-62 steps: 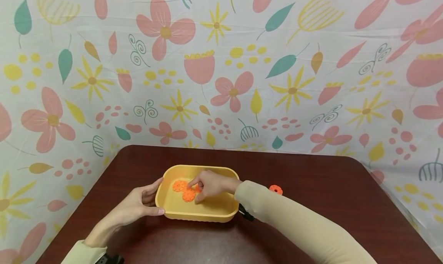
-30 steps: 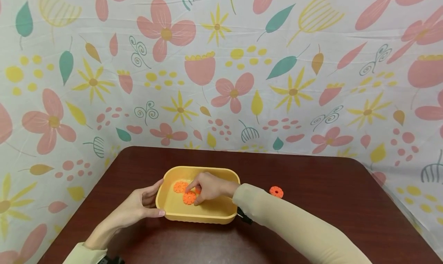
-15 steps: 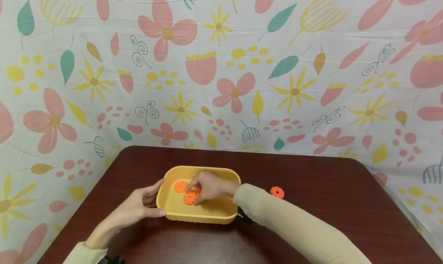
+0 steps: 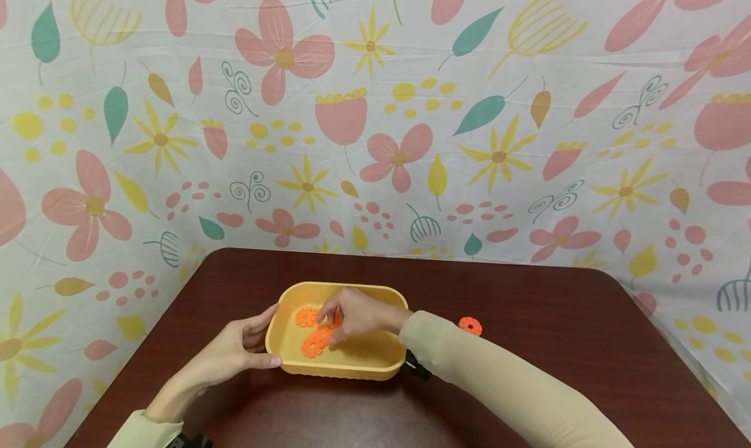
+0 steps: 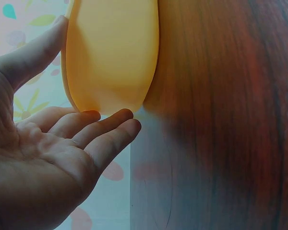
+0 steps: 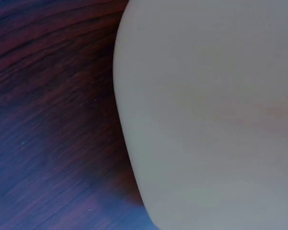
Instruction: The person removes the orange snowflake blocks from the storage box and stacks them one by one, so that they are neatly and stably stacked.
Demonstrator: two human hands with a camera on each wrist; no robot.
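Note:
My left hand holds the left end of a yellow rectangular tub, thumb at the front corner and forefinger along the back. From the left wrist, several fingertips of that hand touch the outside of the tub. Inside the tub is my right hand, its bent forefinger and thumb spread apart over orange notched plastic discs. One disc lies toward the back left of the floor. Two overlapping discs, the nearer one in front, lie by the thumb. More orange shows behind the fingers; I cannot tell if any is held.
Another orange disc lies on the dark wooden table, right of the tub and beside the right sleeve. A flower-printed cloth hangs behind the table. The sleeve's pale fabric fills much of the right wrist view.
A disc near my right thumb now lies farther forward and left, with another overlapping it. My right hand has risen slightly within the tub; my left hand stays put.

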